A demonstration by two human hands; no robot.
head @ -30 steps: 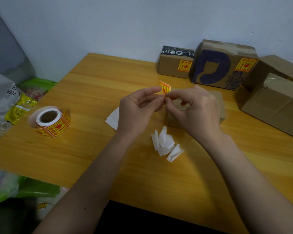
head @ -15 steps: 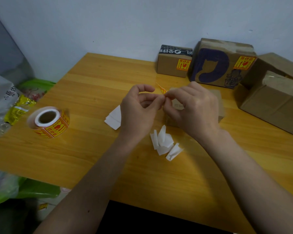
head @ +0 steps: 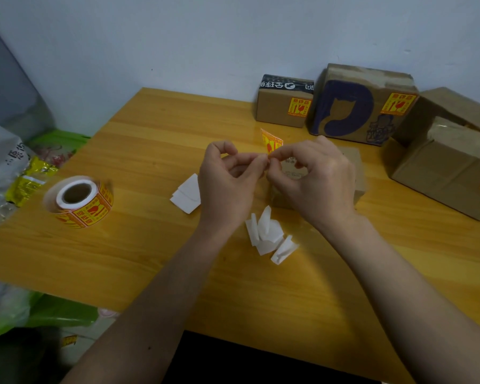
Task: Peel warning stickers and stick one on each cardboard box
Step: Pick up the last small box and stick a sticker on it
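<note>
The left hand (head: 227, 184) and the right hand (head: 313, 176) met fingertip to fingertip above the yellow wooden table (head: 150, 259), both pinching the lower edge of a small yellow-and-red warning sticker (head: 271, 141) that stood up just above them. A small brown cardboard box (head: 355, 173) sat directly beneath the right hand. Crumpled white backing papers (head: 269, 235) lay just below the hands, and the yellow-and-red sticker roll (head: 79, 200) rested well apart, beyond the left hand.

Bare forearms, no sleeves; left hand (head: 227, 184), right hand (head: 316, 178) ungloved.
</note>
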